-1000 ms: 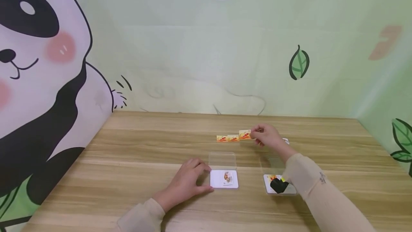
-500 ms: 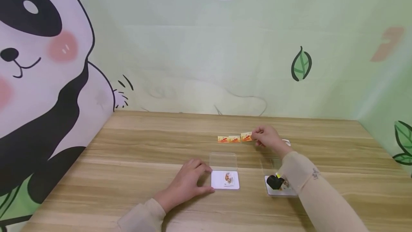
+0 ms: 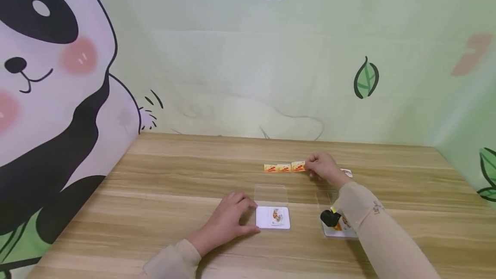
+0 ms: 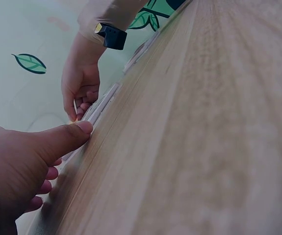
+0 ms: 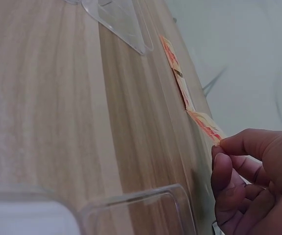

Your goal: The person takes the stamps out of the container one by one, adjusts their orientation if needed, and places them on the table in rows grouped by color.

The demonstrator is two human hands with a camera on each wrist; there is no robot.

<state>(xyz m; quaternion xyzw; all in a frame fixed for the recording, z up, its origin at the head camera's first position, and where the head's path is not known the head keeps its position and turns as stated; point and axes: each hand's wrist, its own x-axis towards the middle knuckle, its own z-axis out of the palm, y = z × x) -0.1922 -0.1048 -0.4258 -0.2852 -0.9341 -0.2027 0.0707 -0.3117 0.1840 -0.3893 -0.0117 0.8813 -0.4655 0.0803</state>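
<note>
My right hand (image 3: pixel 325 168) pinches the right end of a small yellow-orange picture card (image 5: pixel 208 128) between thumb and index finger, low over the far part of the table. Its left end meets a row of two similar cards (image 3: pixel 277 168) lying flat. My left hand (image 3: pixel 228 218) holds a small white plastic case (image 3: pixel 262 218) by its left side, thumb at the near corner and a finger at the far one. The case's clear lid (image 3: pixel 270 193) is folded back. Inside lies a picture card (image 3: pixel 277 216). In the left wrist view the thumb (image 4: pixel 64 140) lies along the case edge.
A second white case (image 3: pixel 329 232) with picture cards stands to the right, partly hidden by the right sleeve and a black wrist camera (image 3: pixel 330 218). A white printed piece (image 3: pixel 347 173) lies behind the right wrist. The wooden table (image 3: pixel 174 175) meets a painted wall behind.
My right hand has lowered the pinched card slightly, bringing it down level with the two-card row. The left hand stays at the case. The view has shifted slightly.
</note>
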